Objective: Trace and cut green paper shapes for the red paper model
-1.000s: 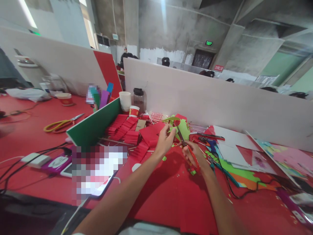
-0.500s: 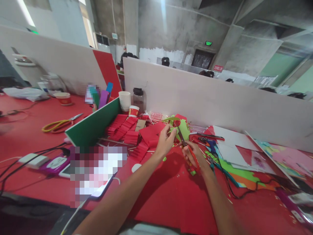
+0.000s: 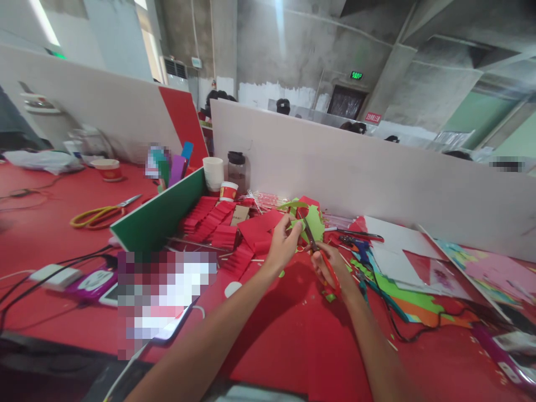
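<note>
In the middle of the head view my left hand (image 3: 285,239) pinches a small piece of light green paper (image 3: 297,225) between thumb and fingers. Close by on the right, my right hand (image 3: 327,263) is wrapped round the handles of red-handled scissors (image 3: 331,273). Their dark blades point up and away, right beside the green piece; whether they touch it I cannot tell. Larger light green paper scraps (image 3: 316,222) lie behind both hands. Below my right hand sits a small green offcut (image 3: 330,297) on the red table (image 3: 285,335).
Folded red paper strips (image 3: 218,215) lie left of my hands, near a green divider (image 3: 161,209). A phone (image 3: 176,324) glows at front left. Yellow-handled scissors (image 3: 100,215), paper cups (image 3: 214,174) and white sheets (image 3: 396,251) lie farther out. A white partition (image 3: 355,162) stands behind.
Both hands stay nearly in place with the green paper and the scissors. The scissors' handles look slightly closer together; otherwise only a small shift of the view shows.
</note>
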{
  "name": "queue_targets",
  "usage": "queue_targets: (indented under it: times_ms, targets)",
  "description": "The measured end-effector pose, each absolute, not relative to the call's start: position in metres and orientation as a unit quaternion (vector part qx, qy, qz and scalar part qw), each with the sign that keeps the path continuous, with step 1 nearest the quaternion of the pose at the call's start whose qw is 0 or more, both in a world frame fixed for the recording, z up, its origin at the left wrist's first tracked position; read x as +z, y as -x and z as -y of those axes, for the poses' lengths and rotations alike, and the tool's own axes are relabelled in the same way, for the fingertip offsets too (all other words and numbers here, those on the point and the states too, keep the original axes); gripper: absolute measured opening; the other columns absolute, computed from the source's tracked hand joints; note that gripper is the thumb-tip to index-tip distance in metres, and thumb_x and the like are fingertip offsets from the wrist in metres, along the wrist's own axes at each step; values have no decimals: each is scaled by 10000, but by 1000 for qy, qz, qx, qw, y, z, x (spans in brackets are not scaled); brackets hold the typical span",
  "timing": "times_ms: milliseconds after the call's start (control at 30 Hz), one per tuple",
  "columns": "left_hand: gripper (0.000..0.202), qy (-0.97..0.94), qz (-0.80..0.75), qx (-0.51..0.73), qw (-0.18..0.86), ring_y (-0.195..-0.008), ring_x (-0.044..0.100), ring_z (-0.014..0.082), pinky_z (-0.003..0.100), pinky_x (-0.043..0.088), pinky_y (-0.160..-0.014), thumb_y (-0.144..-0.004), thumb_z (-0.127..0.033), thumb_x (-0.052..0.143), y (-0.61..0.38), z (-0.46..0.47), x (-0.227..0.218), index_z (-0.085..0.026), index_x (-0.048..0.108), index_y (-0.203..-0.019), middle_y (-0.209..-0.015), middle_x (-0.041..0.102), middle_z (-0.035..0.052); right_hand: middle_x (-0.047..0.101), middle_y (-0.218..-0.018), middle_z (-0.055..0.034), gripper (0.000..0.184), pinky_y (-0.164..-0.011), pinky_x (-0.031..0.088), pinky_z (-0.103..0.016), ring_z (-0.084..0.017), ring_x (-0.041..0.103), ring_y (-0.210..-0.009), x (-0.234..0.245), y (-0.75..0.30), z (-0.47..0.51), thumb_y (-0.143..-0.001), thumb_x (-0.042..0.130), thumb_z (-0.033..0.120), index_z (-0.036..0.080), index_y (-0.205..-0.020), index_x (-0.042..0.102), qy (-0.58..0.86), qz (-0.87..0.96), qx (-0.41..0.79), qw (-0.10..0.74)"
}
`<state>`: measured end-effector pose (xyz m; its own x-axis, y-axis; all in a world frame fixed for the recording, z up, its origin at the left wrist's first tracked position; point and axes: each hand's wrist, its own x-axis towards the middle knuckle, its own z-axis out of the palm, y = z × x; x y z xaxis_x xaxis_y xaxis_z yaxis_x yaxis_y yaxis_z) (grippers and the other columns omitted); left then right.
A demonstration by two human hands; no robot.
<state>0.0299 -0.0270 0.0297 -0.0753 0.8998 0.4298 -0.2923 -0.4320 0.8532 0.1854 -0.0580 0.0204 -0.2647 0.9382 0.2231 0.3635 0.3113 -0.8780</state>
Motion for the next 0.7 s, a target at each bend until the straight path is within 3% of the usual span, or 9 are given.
queue_targets:
  times_ms: [400, 700]
  targets:
    - [235, -504, -298, 667, 461, -473, 439, 61, 184, 359, -465, -867, -365, 587, -29, 28, 32, -197, 446, -786, -630, 461, -68, 470, -589, 26, 664, -395, 335, -219, -101, 373, -434, 17, -187, 55, -778, 589, 751, 144, -1031, 681, 459, 705, 372, 393]
    - [256, -521, -317, 632, 478, -479, 443, 68, 193, 370, -495, -846, -387, 607, -24, 25, 34, -190, 463, -766, -588, 482, -70, 451, -595, 44, 735, -378, 316, -194, -79, 353, -416, 9, -196, 51, -784, 526, 800, 143, -1088, 650, 435, 703, 412, 384]
